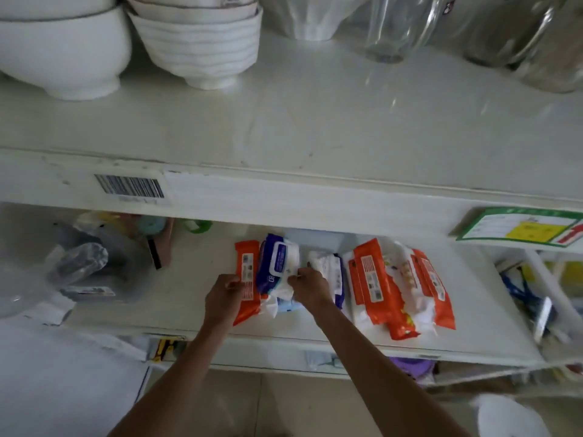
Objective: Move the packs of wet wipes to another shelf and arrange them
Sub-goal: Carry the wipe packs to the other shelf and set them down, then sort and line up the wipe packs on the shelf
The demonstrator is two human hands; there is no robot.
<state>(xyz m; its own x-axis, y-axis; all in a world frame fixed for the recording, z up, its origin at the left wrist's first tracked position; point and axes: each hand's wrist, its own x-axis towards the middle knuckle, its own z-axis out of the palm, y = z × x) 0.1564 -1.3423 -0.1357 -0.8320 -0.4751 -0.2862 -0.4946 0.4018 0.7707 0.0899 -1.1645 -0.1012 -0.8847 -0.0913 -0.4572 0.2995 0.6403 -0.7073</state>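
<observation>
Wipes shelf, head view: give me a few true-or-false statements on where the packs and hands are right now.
1. Both hands are on packs. True: left hand on an orange pack, right hand at the blue pack.
2. The blue pack lies on the top shelf. False: the top shelf holds bowls and glassware.
3. More orange packs lie right of the hands. True.
4. The barcode label is on the floor. False: the barcode label is on the shelf edge.
</observation>
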